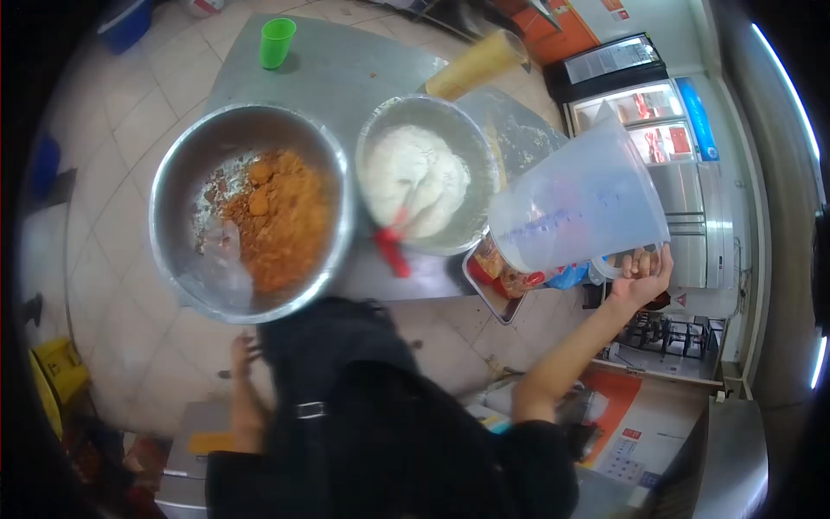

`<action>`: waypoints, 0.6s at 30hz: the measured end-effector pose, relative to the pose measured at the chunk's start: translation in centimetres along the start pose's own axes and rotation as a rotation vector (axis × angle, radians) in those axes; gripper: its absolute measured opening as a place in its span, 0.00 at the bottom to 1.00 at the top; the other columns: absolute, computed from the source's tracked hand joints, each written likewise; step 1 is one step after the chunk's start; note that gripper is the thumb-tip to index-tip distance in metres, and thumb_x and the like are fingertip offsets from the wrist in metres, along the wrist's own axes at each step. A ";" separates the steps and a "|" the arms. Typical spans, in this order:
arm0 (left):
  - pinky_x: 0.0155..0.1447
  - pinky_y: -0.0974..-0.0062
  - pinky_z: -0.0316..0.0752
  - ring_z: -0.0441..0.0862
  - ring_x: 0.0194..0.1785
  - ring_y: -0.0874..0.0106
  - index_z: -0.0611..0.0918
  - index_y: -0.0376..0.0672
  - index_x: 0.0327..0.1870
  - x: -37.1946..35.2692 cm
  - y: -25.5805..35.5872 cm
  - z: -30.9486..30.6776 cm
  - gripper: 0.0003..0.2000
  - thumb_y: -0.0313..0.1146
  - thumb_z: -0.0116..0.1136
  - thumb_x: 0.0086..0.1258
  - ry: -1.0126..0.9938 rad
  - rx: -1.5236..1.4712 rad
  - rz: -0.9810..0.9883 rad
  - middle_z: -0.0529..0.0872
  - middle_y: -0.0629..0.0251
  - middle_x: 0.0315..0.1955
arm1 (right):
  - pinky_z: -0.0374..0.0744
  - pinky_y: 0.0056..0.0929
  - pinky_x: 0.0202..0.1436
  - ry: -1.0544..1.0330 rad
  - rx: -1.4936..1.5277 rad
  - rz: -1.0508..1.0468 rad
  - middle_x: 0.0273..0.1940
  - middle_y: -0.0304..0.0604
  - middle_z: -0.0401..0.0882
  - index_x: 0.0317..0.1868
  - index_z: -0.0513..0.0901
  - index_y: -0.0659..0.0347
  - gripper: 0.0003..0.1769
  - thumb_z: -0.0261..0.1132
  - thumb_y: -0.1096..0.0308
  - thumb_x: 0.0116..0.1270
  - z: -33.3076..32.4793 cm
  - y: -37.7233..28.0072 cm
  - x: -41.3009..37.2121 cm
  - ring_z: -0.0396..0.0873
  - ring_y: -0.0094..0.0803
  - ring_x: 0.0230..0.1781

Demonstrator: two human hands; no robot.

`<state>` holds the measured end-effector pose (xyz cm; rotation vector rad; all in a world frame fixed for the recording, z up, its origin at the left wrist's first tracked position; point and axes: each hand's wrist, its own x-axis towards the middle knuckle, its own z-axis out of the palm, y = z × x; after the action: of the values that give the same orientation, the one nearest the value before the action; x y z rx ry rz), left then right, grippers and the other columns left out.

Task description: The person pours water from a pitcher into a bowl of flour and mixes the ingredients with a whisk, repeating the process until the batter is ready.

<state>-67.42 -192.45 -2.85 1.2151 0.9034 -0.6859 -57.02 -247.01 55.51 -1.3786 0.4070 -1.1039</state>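
Observation:
My right hand (642, 278) is wrapped round the handle of a large translucent plastic pitcher (581, 201), which is tilted beside the bowl of white flour. That metal bowl (490, 156) holds white flour (411, 177) and a utensil with a red handle (392, 251). My left hand (245, 352) hangs below the large metal bowl (161, 203) at the left; its fingers look slightly apart, with nothing seen in them. Inside the large bowl lie orange-brown powder (290, 221), pale flakes and a clear plastic bag (222, 264).
On the metal table (333, 56) are a green cup (277, 43) and a yellowish roll (475, 66). A tray (504, 313) with packets sits under the pitcher. A lit display fridge (648, 112) and a stove (670, 336) stand at the right.

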 end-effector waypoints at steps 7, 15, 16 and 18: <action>0.50 0.59 0.70 0.74 0.51 0.58 0.61 0.41 0.64 0.7 -0.9 -1.1 0.34 0.54 0.52 0.63 0.002 0.009 0.017 0.69 0.54 0.59 | 0.49 0.17 0.09 -0.174 -0.449 0.122 0.10 0.26 0.52 0.17 0.68 0.54 0.17 0.62 0.64 0.61 2.8 1.9 0.8 0.51 0.15 0.08; 0.49 0.60 0.70 0.74 0.51 0.59 0.62 0.40 0.63 0.3 -3.0 -1.3 0.33 0.53 0.50 0.64 0.035 -0.008 -0.040 0.69 0.54 0.59 | 0.60 0.27 0.14 -0.498 -1.155 -0.018 0.13 0.33 0.60 0.18 0.73 0.61 0.17 0.63 0.61 0.60 1.8 4.7 2.3 0.58 0.24 0.10; 0.49 0.60 0.70 0.74 0.50 0.59 0.62 0.40 0.63 0.5 -3.4 -1.3 0.32 0.53 0.50 0.64 0.044 -0.014 -0.052 0.69 0.54 0.58 | 0.62 0.30 0.16 -0.590 -1.224 -0.169 0.13 0.36 0.62 0.18 0.73 0.63 0.19 0.64 0.59 0.59 2.0 4.9 2.1 0.61 0.28 0.12; 0.48 0.61 0.70 0.74 0.49 0.59 0.63 0.40 0.63 0.8 -4.0 -1.3 0.31 0.52 0.49 0.64 0.018 -0.028 -0.058 0.70 0.54 0.58 | 0.64 0.32 0.20 -0.572 -1.266 -0.048 0.16 0.39 0.65 0.21 0.76 0.64 0.17 0.63 0.59 0.59 2.6 4.6 2.1 0.64 0.30 0.15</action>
<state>-70.65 -192.07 -5.59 1.1758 0.9637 -0.7072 -52.19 -248.02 52.63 -2.7133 0.6844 -0.3447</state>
